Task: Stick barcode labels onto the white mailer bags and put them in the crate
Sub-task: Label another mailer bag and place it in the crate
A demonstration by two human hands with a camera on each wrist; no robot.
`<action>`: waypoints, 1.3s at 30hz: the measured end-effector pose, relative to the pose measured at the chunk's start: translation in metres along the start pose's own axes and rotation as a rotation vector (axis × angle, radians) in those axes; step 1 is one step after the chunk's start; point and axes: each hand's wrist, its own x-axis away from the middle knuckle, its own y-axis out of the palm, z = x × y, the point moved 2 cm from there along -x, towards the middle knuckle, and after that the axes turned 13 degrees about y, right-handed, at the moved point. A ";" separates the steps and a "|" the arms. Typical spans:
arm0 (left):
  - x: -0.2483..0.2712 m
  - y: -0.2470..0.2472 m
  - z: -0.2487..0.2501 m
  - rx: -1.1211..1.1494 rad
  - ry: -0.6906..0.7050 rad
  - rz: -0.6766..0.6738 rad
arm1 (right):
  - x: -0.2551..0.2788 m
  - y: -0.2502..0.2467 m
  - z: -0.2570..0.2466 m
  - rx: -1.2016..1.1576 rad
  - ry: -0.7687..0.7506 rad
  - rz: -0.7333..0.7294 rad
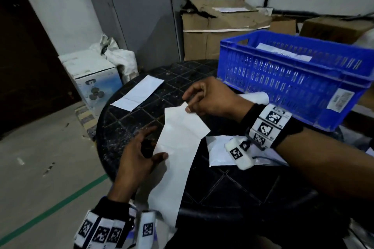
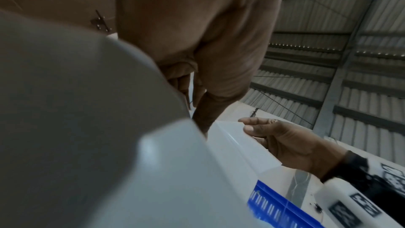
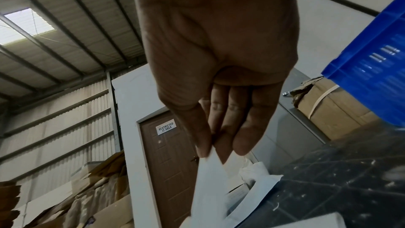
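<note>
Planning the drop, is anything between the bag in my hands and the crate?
Nothing visible stands between them. The bag, pinched by the right hand and left hand, hangs over the table in front of the crate; only its near wall must be cleared.

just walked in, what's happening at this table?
A person is holding a white mailer bag above a black round table with both hands. The right hand pinches its top corner; the left hand holds the left edge lower down with the thumb on its face. No barcode label shows on the side facing the camera. A blue crate on the table's far right already has white bags in it. Another flat white bag lies at the far left of the table.
</note>
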 end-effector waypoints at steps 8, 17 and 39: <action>0.006 -0.011 -0.016 -0.086 -0.013 -0.157 | -0.043 -0.040 -0.029 0.057 0.047 0.139; 0.011 -0.010 -0.018 -0.242 -0.047 -0.231 | -0.075 -0.059 -0.071 0.010 0.028 0.310; 0.005 0.004 0.139 -0.761 0.599 0.239 | 0.081 -0.042 -0.063 -0.418 0.121 0.133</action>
